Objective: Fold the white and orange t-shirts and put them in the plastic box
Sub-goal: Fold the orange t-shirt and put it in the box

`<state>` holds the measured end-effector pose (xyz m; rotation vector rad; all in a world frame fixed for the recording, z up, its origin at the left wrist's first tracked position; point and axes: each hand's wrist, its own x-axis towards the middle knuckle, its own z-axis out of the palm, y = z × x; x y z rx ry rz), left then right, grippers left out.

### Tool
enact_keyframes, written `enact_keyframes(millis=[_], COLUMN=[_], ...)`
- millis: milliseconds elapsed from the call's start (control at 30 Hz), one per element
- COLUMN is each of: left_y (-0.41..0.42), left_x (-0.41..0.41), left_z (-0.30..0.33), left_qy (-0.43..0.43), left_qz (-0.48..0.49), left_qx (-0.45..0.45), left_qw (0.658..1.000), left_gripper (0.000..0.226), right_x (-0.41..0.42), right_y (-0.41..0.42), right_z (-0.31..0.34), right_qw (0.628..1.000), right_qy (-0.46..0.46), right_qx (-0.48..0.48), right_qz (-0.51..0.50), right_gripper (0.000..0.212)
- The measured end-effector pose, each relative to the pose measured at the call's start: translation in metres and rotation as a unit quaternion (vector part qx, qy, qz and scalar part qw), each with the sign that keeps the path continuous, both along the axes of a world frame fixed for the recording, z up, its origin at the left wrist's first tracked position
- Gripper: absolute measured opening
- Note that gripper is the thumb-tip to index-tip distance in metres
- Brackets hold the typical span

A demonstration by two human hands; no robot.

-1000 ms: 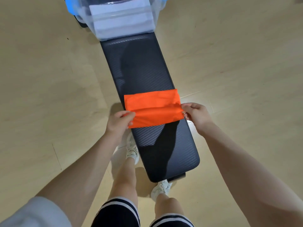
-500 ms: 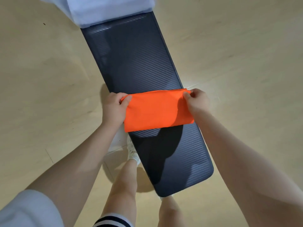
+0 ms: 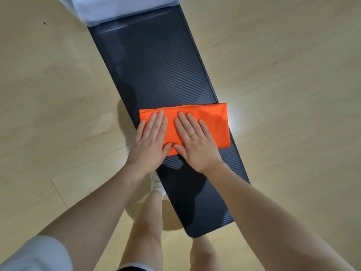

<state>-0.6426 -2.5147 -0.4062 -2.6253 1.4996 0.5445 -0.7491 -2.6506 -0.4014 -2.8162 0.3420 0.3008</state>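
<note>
Pressing flat on the folded orange t-shirt (image 3: 197, 122), both hands are now lying palm-down with fingers straight, where half a second ago they were pinching its two ends and bringing the near half over. The left hand (image 3: 150, 139) is covering the shirt's left portion and the right hand (image 3: 196, 141), wearing a gold ring (image 3: 193, 134), is covering the middle, thumbs nearly meeting at the near edge. That change suggests the last fold is closed and is being smoothed, so lifting the bundle toward the plastic box (image 3: 125, 8) looks like the step coming up.

The shirt is lying across the black bench (image 3: 156, 65), its right end reaching just past the bench's right edge and its left end sitting at the left edge, so there is little margin sideways. Ahead, the bench top is running bare up to the box at the far end, where something white, probably the white t-shirt, is showing through the wall. The wooden floor (image 3: 283, 65) is lying open on both sides.
</note>
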Motion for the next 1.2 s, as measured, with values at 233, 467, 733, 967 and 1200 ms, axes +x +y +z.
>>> enact_keyframes(millis=[233, 467, 733, 967, 1200], left_y=[-0.008, -0.026, -0.038, 0.0, 0.054], left_x=[-0.002, -0.006, -0.001, 0.003, -0.003], left_z=[0.009, 0.041, 0.03, 0.071, 0.169], left_qy=[0.096, 0.273, 0.304, 0.457, 0.495], left_qz=[0.123, 0.457, 0.683, 0.608, 0.574], left_qx=[-0.028, -0.127, -0.06, -0.213, -0.276], left_qw=[0.987, 0.837, 0.661, 0.613, 0.591], left_gripper=[0.072, 0.065, 0.036, 0.023, 0.018], right_x=[-0.02, -0.011, 0.003, -0.018, -0.047], right_y=[-0.043, -0.042, -0.033, -0.022, 0.011], right_z=[0.004, 0.037, 0.029, 0.053, 0.165], right_qw=[0.982, 0.851, 0.733, 0.662, 0.64], right_qy=[0.096, 0.03, 0.057, 0.004, -0.055], right_qx=[-0.018, 0.205, 0.242, 0.415, 0.53], right_qz=[-0.159, -0.483, -0.634, -0.625, -0.553], right_gripper=[0.064, 0.051, 0.045, 0.013, 0.013])
